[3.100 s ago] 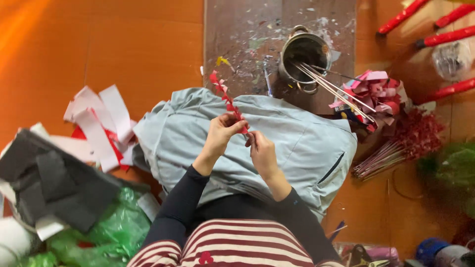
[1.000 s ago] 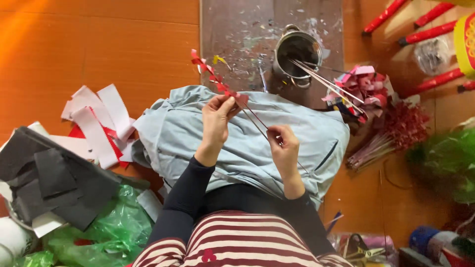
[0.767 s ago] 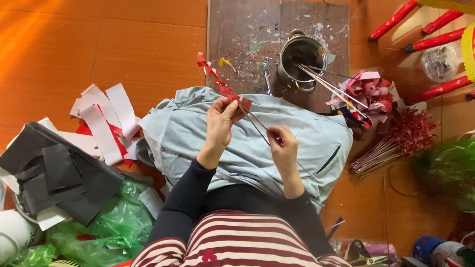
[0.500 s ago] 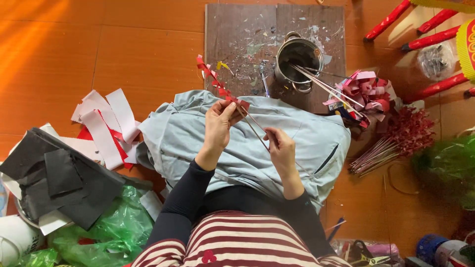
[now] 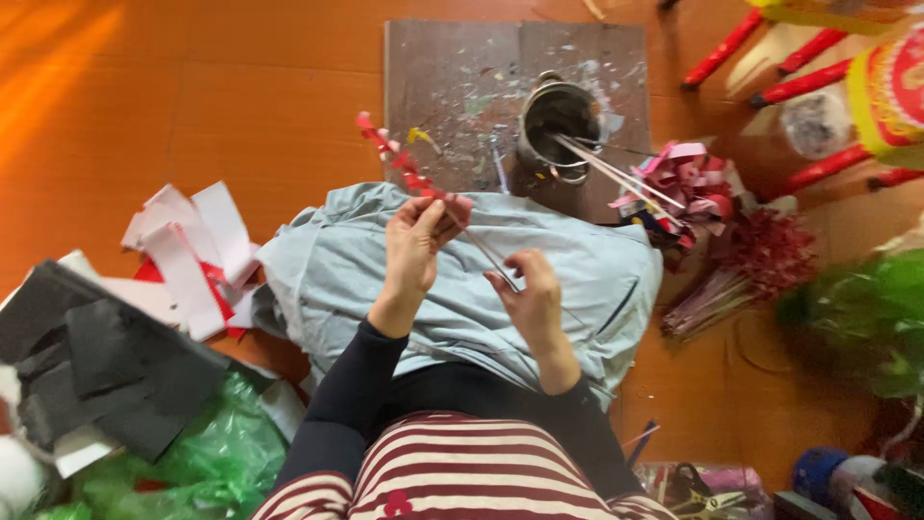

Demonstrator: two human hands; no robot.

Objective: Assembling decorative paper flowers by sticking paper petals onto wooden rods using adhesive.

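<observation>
Over blue cloth (image 5: 346, 279), hands pinch red-wrapped stick (image 5: 409, 178).

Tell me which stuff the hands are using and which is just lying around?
Using:
left hand
right hand
thin stick wrapped with red paper

Lying around:
metal pot of sticks
white paper strips
black sheets
green plastic bag
scissors

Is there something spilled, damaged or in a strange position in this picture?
The grey board under the metal pot is spattered with dried paint spots. Cut paper strips lie scattered on the floor. Both hands hold a thin stick wrapped partly in red paper.
</observation>
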